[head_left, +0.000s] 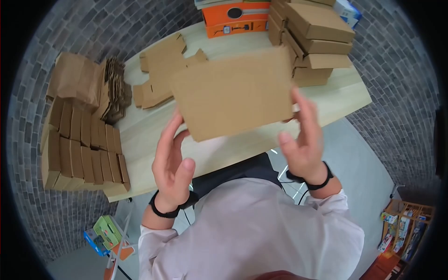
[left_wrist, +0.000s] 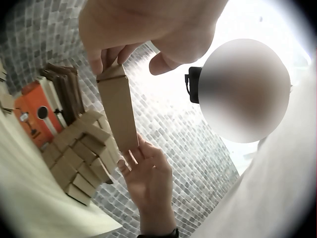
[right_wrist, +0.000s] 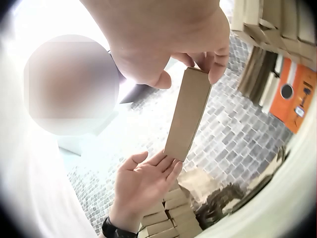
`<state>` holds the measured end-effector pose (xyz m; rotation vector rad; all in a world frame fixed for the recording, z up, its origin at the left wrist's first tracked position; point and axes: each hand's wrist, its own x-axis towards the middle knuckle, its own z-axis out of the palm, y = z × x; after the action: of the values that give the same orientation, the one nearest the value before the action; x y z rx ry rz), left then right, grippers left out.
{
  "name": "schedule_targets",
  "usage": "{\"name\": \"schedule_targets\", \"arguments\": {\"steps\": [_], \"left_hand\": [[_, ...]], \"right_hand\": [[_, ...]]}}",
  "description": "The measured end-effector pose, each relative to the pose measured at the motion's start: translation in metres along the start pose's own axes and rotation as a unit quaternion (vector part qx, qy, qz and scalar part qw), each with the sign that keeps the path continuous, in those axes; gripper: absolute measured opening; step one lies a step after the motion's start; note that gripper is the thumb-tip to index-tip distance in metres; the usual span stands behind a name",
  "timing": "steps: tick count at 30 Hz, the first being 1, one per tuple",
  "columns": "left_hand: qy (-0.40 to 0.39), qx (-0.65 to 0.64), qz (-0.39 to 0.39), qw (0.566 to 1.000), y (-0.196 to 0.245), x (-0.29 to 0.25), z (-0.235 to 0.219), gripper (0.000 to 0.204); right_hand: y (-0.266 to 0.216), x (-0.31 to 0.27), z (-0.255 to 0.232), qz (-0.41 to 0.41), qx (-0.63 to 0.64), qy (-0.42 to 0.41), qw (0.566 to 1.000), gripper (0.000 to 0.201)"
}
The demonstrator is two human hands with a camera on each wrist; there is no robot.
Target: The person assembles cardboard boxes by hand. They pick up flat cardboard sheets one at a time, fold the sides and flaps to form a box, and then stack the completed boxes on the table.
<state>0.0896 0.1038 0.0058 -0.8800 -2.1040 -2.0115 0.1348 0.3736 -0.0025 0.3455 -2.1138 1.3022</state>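
A flat, closed brown cardboard box (head_left: 235, 95) is held up between both hands above the table, its broad face toward the head camera. My left hand (head_left: 170, 165) supports its left end with the fingertips, thumb standing away from the cardboard. At the opposite end my right hand (head_left: 305, 144) bears on the box the same way, fingers fairly straight and thumb apart. The left wrist view shows the narrow side of the box (left_wrist: 119, 111) spanning the two hands. From the right wrist, the left hand (right_wrist: 143, 186) shows its palm, with fingertips at the box's end.
Flattened cardboard (head_left: 163, 70) lies on the table (head_left: 140, 140) behind the box. Rows of folded boxes (head_left: 84, 158) and a bundle of flat cardboard (head_left: 114, 88) line the left side. Stacked boxes (head_left: 319, 28) and an orange box (head_left: 238, 23) stand at the back.
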Motion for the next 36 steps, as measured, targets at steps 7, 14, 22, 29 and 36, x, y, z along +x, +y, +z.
{"name": "schedule_targets", "arguments": {"steps": [7,14,22,29,36], "left_hand": [[-0.086,-0.09,0.121,0.985,0.022,0.157,0.079,0.056],[-0.145,-0.146,-0.008,0.979,0.013,0.245,0.136,0.048],[-0.122,-0.092,-0.063,0.986,0.001,0.236,0.161,0.063],[-0.112,-0.078,-0.075,0.988,-0.016,0.234,0.176,0.076],[-0.116,-0.096,-0.038,0.988,-0.014,0.233,0.188,0.073]], "right_hand": [[0.003,0.116,-0.096,-0.035,-0.147,0.155,0.976,0.053],[0.072,0.2,-0.173,0.096,-0.131,0.12,0.979,0.056],[0.115,0.186,-0.171,0.136,-0.189,0.139,0.963,0.052],[0.095,0.171,-0.161,0.222,-0.001,0.129,0.966,0.053],[0.122,0.171,-0.178,0.208,0.002,0.14,0.968,0.053]]}}
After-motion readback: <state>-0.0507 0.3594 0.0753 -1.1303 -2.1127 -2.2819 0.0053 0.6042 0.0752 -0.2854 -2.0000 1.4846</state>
